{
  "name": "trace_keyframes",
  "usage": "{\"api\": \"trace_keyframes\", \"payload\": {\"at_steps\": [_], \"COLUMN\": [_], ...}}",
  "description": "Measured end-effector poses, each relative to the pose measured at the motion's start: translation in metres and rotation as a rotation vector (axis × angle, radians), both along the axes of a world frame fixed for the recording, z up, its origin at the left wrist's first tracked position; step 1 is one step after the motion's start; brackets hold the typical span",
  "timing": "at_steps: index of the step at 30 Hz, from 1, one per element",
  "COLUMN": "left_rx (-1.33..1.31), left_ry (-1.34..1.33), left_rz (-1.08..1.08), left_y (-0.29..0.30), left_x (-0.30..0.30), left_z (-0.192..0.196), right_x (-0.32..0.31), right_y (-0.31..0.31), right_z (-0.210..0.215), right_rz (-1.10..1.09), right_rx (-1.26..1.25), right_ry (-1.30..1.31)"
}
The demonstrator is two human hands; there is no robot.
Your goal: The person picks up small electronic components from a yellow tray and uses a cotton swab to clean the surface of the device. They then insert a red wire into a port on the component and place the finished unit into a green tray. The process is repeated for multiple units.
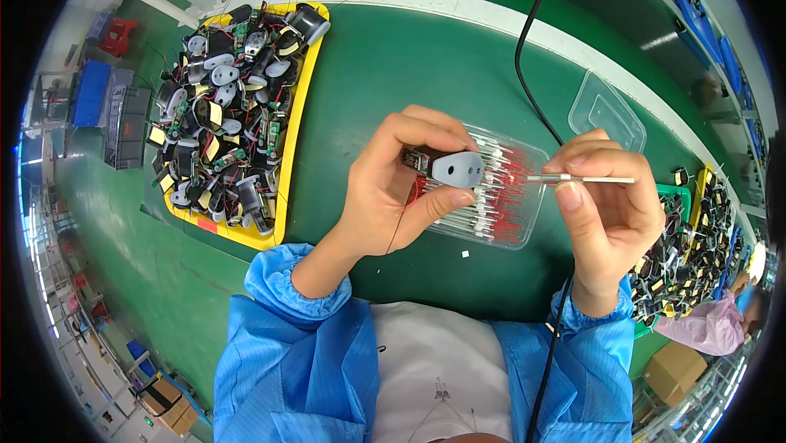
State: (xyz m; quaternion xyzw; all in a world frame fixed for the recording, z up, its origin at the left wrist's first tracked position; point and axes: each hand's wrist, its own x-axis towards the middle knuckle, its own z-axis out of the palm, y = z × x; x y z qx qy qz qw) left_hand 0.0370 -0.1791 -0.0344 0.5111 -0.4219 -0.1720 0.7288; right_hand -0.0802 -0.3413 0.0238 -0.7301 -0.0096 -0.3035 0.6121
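A green workbench [352, 66] and heaped electronic parts [225, 76] show a factory.

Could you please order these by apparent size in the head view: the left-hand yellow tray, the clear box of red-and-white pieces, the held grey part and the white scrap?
1. Yellow tray
2. Clear box
3. Grey part, perhaps enlarged by nearness
4. White scrap

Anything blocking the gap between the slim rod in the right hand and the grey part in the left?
Nothing visible stands between the slim rod in the right hand and the grey part in the left hand. The clear box of red-and-white pieces shows beneath that gap.
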Motion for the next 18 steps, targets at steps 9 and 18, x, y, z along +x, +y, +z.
{"api": "trace_keyframes", "payload": {"at_steps": [9,18], "left_rx": [-0.004,-0.018], "left_ry": [-0.023,-0.014], "left_rz": [-0.024,-0.041], "left_y": [-0.0001,-0.002], "left_x": [0.0,-0.0008], "left_z": [0.0004,-0.0023], "right_x": [0.0017,0.0023], "right_y": [-0.0014,0.0012], "right_z": [-0.0005,0.0014], "right_rz": [0.018,-0.043], "right_rx": [-0.055,-0.301], "right_ry": [0.011,-0.087]}}
